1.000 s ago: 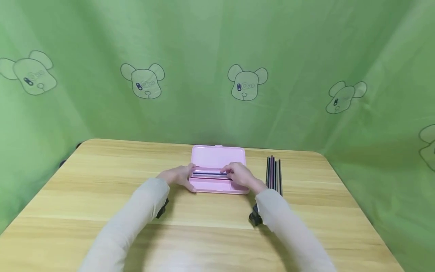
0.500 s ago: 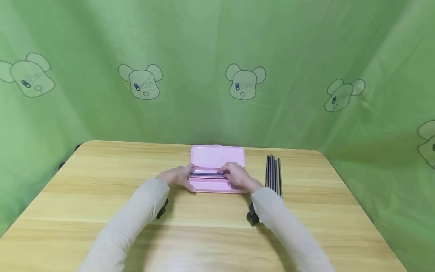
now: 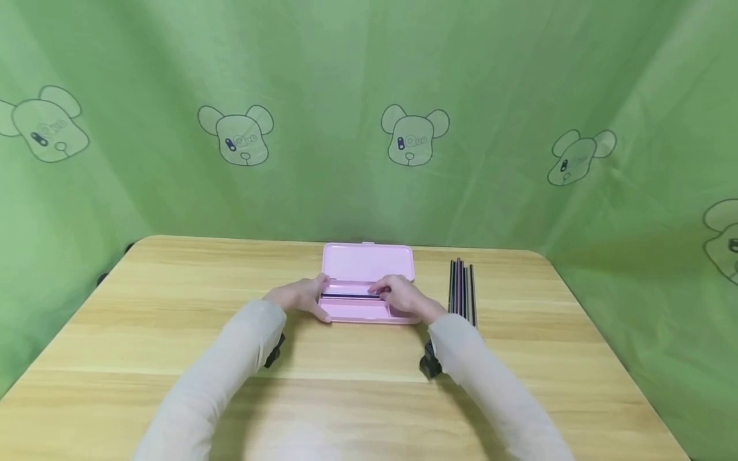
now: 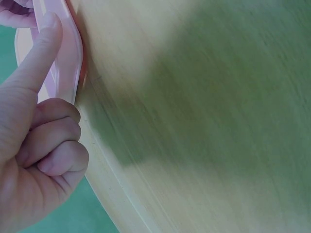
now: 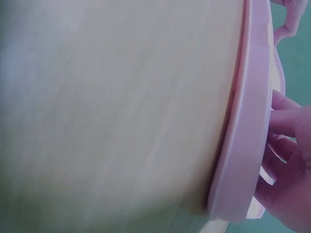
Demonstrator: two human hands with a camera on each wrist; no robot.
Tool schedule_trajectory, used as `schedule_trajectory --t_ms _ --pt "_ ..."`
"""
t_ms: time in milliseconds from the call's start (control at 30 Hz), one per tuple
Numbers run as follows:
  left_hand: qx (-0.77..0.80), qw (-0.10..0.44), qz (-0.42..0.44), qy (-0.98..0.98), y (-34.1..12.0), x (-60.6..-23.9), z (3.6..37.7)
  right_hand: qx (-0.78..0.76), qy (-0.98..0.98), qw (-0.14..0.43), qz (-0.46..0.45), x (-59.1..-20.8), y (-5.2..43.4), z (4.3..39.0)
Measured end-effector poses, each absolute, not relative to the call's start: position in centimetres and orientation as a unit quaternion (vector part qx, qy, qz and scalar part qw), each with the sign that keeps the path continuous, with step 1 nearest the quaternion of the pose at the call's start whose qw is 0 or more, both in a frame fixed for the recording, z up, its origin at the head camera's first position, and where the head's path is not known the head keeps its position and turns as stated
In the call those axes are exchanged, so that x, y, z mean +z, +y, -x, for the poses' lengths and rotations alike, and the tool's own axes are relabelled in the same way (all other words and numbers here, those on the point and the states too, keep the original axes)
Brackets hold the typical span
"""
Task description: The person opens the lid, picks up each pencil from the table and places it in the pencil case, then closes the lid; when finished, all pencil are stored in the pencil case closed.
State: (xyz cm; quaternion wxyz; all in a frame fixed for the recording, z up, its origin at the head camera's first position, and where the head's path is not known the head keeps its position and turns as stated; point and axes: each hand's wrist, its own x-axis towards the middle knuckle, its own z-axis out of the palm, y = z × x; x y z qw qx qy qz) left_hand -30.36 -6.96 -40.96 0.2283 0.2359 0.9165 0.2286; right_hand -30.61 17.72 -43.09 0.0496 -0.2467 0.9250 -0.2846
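Note:
A pink pencil case (image 3: 368, 261) lies with its lid folded back on the table, its long compartments facing up. My left hand (image 3: 300, 298) holds the case's left end, the thumb along the near rim. In the left wrist view, the other fingers of that left hand (image 4: 34, 141) are curled. Across the case's middle lies a dark pencil (image 3: 348, 296). My right hand (image 3: 401, 297) reaches into the case and pinches around that pencil's right end; the exact fingertip contact is hidden. In the right wrist view the right hand's fingers (image 5: 279, 131) dip behind the case wall (image 5: 248, 111).
Several more dark pencils and a reddish one (image 3: 459, 288) lie side by side to the right of the case, partly behind my right forearm. The wooden table (image 3: 346, 397) ends at a green curtain (image 3: 323, 192) behind and on both sides.
My right hand has shifted slightly left inside the case. The dark pencil now sits lower and closer to the reddish line beside it. My left hand keeps its hold.

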Motion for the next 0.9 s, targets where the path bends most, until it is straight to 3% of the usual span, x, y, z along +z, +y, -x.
schedule_trajectory --t_ms 600,900 --pt "0.212 0.22 -0.242 0.921 -7.0 -41.2 30.9 -0.378 0.896 0.07 0.224 -41.0 21.0 29.9" --pt "0.229 0.232 -0.229 0.917 -7.0 -41.4 30.8 -0.36 0.909 0.05 0.204 -40.3 24.7 29.1"
